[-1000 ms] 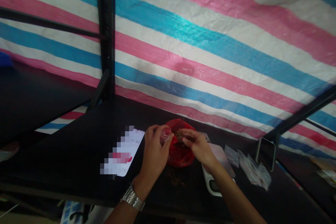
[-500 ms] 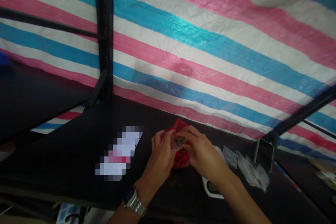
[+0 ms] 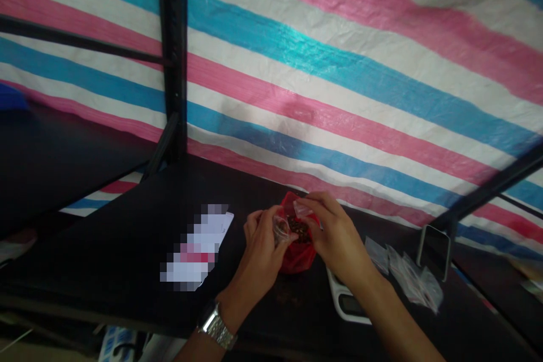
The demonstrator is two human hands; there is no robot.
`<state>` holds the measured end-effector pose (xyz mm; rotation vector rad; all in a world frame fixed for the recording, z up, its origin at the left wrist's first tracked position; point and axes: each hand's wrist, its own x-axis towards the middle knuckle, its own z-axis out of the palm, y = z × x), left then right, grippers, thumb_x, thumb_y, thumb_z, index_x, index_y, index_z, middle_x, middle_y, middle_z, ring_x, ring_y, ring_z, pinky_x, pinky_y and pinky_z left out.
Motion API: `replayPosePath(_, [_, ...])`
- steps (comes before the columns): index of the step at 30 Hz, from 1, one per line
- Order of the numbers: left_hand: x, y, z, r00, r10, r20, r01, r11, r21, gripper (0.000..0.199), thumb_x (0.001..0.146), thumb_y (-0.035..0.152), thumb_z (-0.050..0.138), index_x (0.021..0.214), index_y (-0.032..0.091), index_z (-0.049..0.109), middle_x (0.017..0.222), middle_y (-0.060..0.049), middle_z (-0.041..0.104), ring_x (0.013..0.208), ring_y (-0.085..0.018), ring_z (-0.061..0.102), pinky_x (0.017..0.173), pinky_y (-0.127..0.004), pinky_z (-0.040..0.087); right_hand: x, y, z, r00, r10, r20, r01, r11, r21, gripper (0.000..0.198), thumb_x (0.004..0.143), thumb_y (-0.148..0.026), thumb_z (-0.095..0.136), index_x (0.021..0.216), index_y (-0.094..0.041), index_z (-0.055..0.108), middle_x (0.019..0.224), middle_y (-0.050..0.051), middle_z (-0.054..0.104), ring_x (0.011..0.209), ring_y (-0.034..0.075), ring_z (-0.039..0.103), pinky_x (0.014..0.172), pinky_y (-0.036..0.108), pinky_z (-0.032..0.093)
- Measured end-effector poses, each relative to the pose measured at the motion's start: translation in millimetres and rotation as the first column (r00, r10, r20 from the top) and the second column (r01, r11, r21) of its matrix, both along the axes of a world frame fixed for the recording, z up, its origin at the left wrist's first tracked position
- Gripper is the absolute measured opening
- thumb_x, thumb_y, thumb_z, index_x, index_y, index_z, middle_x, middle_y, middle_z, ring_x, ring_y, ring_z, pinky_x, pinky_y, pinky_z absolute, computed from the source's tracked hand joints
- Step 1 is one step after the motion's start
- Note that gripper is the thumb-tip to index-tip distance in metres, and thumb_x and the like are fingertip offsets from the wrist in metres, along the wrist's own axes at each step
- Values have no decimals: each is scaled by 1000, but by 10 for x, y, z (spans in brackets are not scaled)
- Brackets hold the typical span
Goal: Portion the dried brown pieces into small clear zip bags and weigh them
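Note:
My left hand is closed on a small clear plastic bag, held at the left side of an open red bag. Small brown bits fill the red bag, which stands on the black table. My right hand pinches a small piece of clear plastic over the red bag's opening. Whether that piece belongs to the clear bag, I cannot tell. Beside my right forearm, partly hidden under it, lies a white scale with a dark display.
Several clear zip bags lie on the right, beside a phone-like device standing upright. A blurred-out white sheet lies on the left of the black table. Black shelf posts and striped sheeting rise behind.
My hands have moved apart: the right has shifted up and right with the clear plastic piece. The red bag's opening and brown contents now show between them. The view has shifted slightly.

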<state>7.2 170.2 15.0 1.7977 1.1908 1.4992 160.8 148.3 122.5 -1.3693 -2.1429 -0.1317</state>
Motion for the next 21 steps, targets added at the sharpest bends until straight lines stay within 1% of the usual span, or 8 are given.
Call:
replayPosePath(2, [-39,-9,23,999,14,36,-14,1000,16,51,97,27,68,145,27,53,129,-11,54,128,-32,54,111,-56,50,45,111,-89,998,-63,-5,62,990,-123,39,95,0,58,125,-18,76,127,14,71,119,29,70,109,47,57])
replayPosePath(5, [-73,-22,54,996,28,81,-34,997,70,56,98,26,66,150,28,45,134,-11,53,126,-30,55,110,-55,50,36,171,-201,999,-18,-50,4,962,-274,47,89,3,60,128,-18,76,133,14,72,121,28,70,113,47,54])
replayPosePath(7, [-80,-43,82,997,36,69,-43,993,112,60,98,20,63,153,28,39,135,-12,54,124,-30,55,110,-55,49,-30,101,-227,982,-6,-187,-38,973,-229,40,92,-3,62,125,-21,77,130,12,74,120,25,71,112,44,54])
replayPosePath(9, [-79,-80,123,999,30,35,-35,988,154,65,97,15,60,156,27,34,135,-12,54,125,-30,54,110,-54,48,-121,-35,-210,932,-16,-363,-52,983,-177,22,98,-16,63,113,-23,79,115,8,78,108,23,74,102,39,59])
replayPosePath(11, [-72,-134,173,1000,9,10,-11,983,182,71,95,12,58,158,27,31,136,-13,54,126,-31,54,110,-54,48,-203,-183,-177,871,-15,-492,-98,974,-204,15,99,-25,66,104,-25,80,103,5,80,97,21,75,92,34,61])
replayPosePath(16, [-31,-271,256,999,-34,-42,42,975,217,86,86,7,57,163,26,24,142,-15,53,129,-33,53,111,-56,46,-256,-400,-168,754,-85,-652,-87,970,-227,14,97,-31,70,101,-26,82,99,4,83,93,22,77,90,34,62])
replayPosePath(19, [-4,-310,259,997,-69,-22,73,974,216,82,91,15,58,164,26,22,145,-16,49,131,-34,51,112,-56,47,-222,-459,-211,706,-62,-706,-169,953,-252,20,94,-31,75,112,-29,83,111,3,84,101,22,78,94,35,62])
replayPosePath(21, [12,-325,257,996,-86,31,78,976,205,80,92,18,58,164,27,22,147,-16,47,134,-34,49,112,-55,48,-190,-484,-231,682,-50,-730,-185,953,-238,23,89,-27,80,111,-30,84,108,2,84,98,22,78,92,33,62])
